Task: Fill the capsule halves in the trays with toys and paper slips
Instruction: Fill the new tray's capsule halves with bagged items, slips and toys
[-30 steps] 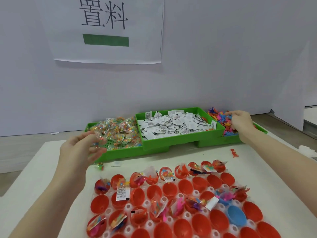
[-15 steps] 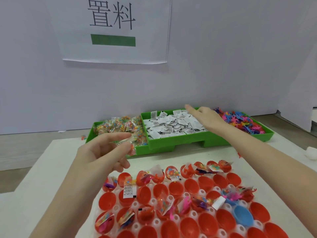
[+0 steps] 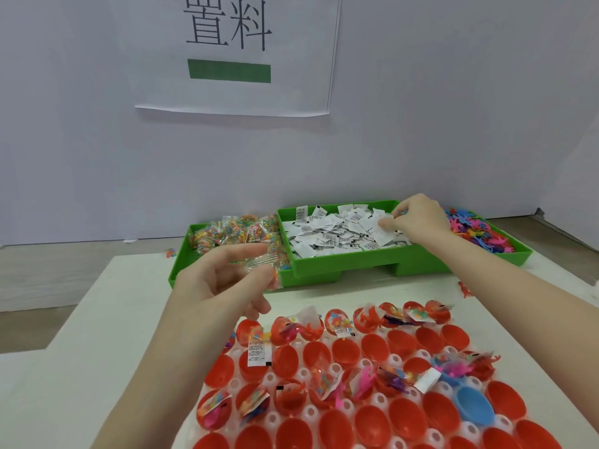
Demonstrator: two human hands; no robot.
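Left green bin (image 3: 181, 267) sits at the far left of the row of three, holding clear packets of coloured beads (image 3: 233, 231); a stray coloured bit (image 3: 170, 253) lies on the floor just beside it. The left hand (image 3: 220, 283) hangs in front of this bin, above the table (image 3: 97, 319), thumb and fingers curled and pinching one clear packet (image 3: 262, 270) at its near edge; the packet's contents are blurred.

Below the left hand, the white tray (image 3: 304, 374) holds rows of red capsule halves (image 3: 346, 350); several in the far row and the middle rows carry toys, packets and slips, one printed slip (image 3: 258, 351) standing out of a half near the left; the nearest rows appear unfilled; one blue capsule half (image 3: 475, 408) sits toward the right.

Middle green bin (image 3: 324, 264) stands raised, heaped with white paper slips (image 3: 330, 234); the right hand (image 3: 418, 218) reaches over its right end, fingers bent down and pinching among the slips; whether one slip or more is held cannot be told.

Right green bin (image 3: 505, 257) holds loose coloured plastic toys (image 3: 476, 228), partly hidden by the right wrist; a small red toy (image 3: 465, 288) lies on the table near it.

On the wall above, a paper sign (image 3: 233, 53) bears two characters and a green bar.
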